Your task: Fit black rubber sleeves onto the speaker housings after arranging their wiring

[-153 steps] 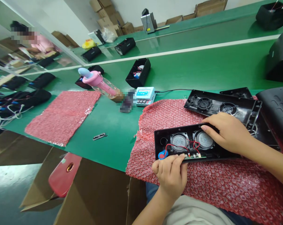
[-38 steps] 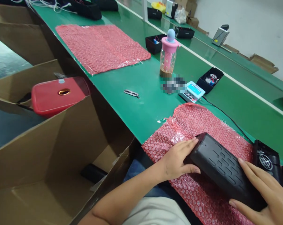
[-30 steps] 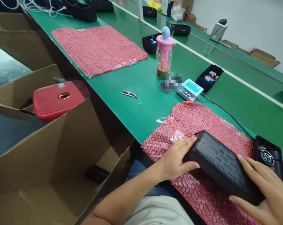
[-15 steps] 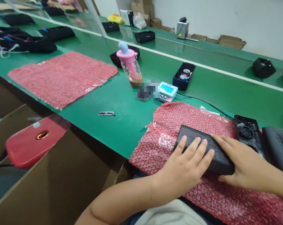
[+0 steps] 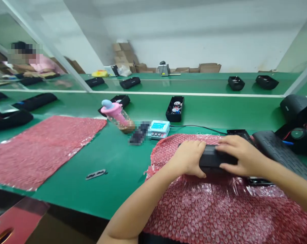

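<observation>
A black speaker housing point(image 5: 211, 159) lies on the pink bubble wrap point(image 5: 206, 210) in front of me. My left hand point(image 5: 187, 158) wraps round its left end, fingers curled over the top and thumb underneath. My right hand point(image 5: 238, 159) clasps its right half, fingers over the top edge. Both hands press on the same housing. A black ribbed speaker cover point(image 5: 280, 154) lies just right of my right hand, and a black panel point(image 5: 238, 133) peeks out behind it.
A second pink bubble sheet point(image 5: 41, 149) lies at the left. A pink bottle point(image 5: 116, 115), a small blue-screen meter point(image 5: 159, 128) with a cable, an open black housing point(image 5: 175, 108) and a small black strip point(image 5: 96, 174) sit on the green bench. Another person point(image 5: 38, 64) works at the far left.
The view has lifted from the cardboard boxes to the bench and back wall. My hands have closed round the housing's ends, where half a second ago they lay flatter on top.
</observation>
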The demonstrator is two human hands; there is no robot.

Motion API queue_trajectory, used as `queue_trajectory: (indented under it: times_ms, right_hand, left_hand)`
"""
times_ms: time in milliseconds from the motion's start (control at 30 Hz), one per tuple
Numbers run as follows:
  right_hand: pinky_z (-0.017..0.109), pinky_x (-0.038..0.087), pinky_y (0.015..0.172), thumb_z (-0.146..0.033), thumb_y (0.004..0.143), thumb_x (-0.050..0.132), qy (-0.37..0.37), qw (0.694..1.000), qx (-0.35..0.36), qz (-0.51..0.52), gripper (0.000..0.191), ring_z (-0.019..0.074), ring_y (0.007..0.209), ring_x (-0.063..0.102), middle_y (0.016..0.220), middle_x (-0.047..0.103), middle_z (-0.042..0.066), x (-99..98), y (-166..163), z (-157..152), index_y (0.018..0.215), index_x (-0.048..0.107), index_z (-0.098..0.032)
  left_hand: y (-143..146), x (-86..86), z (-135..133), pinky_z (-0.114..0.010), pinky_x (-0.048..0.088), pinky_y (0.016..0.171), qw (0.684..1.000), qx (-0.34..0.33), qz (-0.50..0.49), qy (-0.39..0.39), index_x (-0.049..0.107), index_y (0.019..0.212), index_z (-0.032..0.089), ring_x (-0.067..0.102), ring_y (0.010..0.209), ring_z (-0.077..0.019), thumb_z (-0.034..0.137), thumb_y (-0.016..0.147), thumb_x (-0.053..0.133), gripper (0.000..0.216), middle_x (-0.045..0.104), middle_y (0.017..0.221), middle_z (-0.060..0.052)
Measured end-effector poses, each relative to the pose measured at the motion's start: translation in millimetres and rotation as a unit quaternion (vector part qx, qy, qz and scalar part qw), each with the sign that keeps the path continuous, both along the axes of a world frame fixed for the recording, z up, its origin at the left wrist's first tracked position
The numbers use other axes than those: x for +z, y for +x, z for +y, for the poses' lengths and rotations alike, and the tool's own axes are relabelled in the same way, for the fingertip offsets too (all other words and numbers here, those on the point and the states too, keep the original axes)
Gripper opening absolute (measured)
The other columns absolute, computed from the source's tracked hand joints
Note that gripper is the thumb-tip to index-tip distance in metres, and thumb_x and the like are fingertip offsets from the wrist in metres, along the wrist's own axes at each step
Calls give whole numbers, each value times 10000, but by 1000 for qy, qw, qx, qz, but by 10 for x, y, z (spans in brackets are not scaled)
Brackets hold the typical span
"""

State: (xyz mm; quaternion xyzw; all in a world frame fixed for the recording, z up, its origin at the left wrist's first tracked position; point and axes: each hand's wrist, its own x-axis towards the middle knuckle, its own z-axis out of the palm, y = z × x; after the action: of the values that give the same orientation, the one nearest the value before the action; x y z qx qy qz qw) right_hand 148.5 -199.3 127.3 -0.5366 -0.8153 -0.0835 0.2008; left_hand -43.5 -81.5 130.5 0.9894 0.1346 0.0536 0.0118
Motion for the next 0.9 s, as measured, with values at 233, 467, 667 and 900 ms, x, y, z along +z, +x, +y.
queue_trajectory:
  times_ms: [233,467,667,900]
  right_hand:
    - [483,488,818,-270,790,572,142,989,-11,-41,356,297,961,530,1003,591,181,-339,-299,-284,1045,581,-22]
    - [482,522,740,-199,776,536,175,979,-30,-103,328,304,895,537,955,592,188,-413,-335,-202,1016,580,21]
    - [469,519,686,-311,771,548,145,989,7,-31,347,272,807,548,879,602,156,-196,-388,-94,977,599,-36]
    - [459,476,760,-214,812,460,163,984,2,-76,238,239,747,539,776,588,105,-273,-592,-16,908,620,-67]
  left_hand:
    - [26,12,56,-404,472,708,999,13,10,-29,507,966,148,564,800,-279,558,388,767,755,589,934,-82]
    - [38,12,78,-426,476,700,998,17,6,-58,517,940,152,561,791,-288,550,373,771,738,592,924,-83]
    - [28,25,91,-412,471,713,999,9,5,-48,515,944,139,557,814,-281,549,388,760,733,587,940,-86]
    - [21,5,65,-397,462,696,999,13,3,-41,508,935,140,554,792,-269,527,405,751,700,581,922,-76]
